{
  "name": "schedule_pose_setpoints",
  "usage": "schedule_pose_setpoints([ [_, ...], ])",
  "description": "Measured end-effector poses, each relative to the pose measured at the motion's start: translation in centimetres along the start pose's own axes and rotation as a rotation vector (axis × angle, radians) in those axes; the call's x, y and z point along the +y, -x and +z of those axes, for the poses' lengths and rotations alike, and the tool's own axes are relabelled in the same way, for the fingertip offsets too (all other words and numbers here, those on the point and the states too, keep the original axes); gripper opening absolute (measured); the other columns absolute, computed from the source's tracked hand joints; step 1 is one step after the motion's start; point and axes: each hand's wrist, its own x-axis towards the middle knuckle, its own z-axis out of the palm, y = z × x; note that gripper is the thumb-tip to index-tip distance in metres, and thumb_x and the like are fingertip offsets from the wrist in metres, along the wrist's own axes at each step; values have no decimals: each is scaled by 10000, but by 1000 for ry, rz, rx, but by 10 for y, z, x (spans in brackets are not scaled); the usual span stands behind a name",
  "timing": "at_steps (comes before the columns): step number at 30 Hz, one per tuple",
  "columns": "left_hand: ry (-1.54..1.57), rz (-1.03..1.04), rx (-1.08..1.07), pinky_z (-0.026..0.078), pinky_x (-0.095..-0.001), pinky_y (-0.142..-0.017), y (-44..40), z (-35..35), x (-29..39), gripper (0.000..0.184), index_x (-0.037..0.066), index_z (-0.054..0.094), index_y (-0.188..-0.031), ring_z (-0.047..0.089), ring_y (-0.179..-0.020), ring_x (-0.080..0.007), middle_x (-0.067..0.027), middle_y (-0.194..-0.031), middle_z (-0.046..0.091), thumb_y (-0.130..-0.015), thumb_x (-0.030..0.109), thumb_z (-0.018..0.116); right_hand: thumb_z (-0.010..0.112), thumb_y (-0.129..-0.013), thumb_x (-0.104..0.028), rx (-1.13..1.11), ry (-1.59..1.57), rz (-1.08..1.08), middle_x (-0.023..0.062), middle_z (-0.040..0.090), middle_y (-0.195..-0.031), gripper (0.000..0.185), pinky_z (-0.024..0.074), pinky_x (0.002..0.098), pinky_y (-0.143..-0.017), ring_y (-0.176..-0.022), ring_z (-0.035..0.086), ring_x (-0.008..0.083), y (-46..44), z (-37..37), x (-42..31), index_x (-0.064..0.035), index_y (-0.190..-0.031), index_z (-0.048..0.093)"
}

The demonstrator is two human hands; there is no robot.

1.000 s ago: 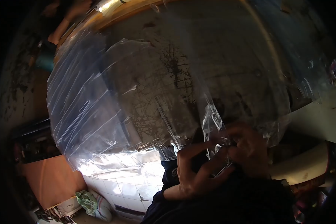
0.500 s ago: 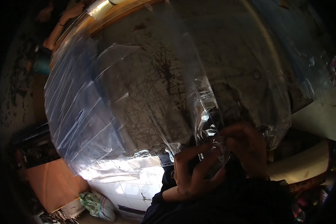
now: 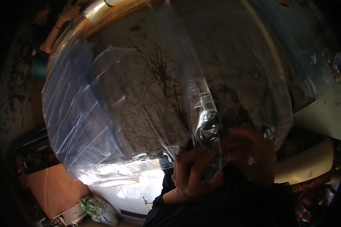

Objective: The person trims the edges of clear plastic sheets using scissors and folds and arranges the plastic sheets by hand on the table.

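Observation:
A large clear plastic sheet (image 3: 83, 128) lies spread over a dark, scratched work table (image 3: 140, 83), its near edge hanging over the front. At that edge, close to my body, my left hand (image 3: 191, 172) is closed on a gathered part of the plastic, fingers bent. Opposite it my right hand (image 3: 252, 153) sits in deep shadow, somewhat blurred, its curled fingers pinching the same part. A folded, shiny strip of the plastic runs away from my fingers toward the far side. The fingertips are partly hidden by glare and shadow.
Another person's arm (image 3: 58, 28) rests at the far left edge of the table. An orange-brown board (image 3: 57, 189) and a stuffed sack (image 3: 98, 210) stand at lower left. To the right are a pale curved roll (image 3: 307, 166) and a white sheet (image 3: 326, 113).
The plastic sheet and table appear slightly farther left. My right hand has turned a little and moved slightly right; my left hand stays at the plastic's edge.

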Motion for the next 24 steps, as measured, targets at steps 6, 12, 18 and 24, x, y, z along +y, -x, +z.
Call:
schedule_pose_setpoints([
  [6,16,-9,-15,490,-334,-657,1,-2,-1,377,-12,617,-926,600,-810,-256,-156,-909,610,-808,346,611,707,-749,0,-54,372,-129,94,607,-949,457,547,255,-650,-835,640,142,-1,-4,-1,-56,-1171,542],
  [12,47,-38,-79,489,-330,-669,3,-6,-1,389,-3,634,-962,597,-829,-251,-149,-946,607,-772,336,651,682,-763,15,-12,294,-15,79,638,-915,402,538,253,-695,-844,650,139,4,-5,6,-48,-1142,563],
  [18,43,-55,-52,489,-324,-667,0,-3,2,392,4,643,-948,596,-828,-248,-145,-943,607,-771,354,653,655,-795,0,29,365,29,78,653,-921,359,532,254,-727,-840,653,138,4,-5,-4,-41,-1140,564],
  [24,51,-53,-46,511,-282,-599,-1,-3,1,390,93,664,-998,582,-768,-188,-68,-983,587,-633,210,731,663,-793,-11,-5,350,1,76,652,-903,351,529,251,-715,-830,648,132,2,-6,-1,-37,-1130,568],
])
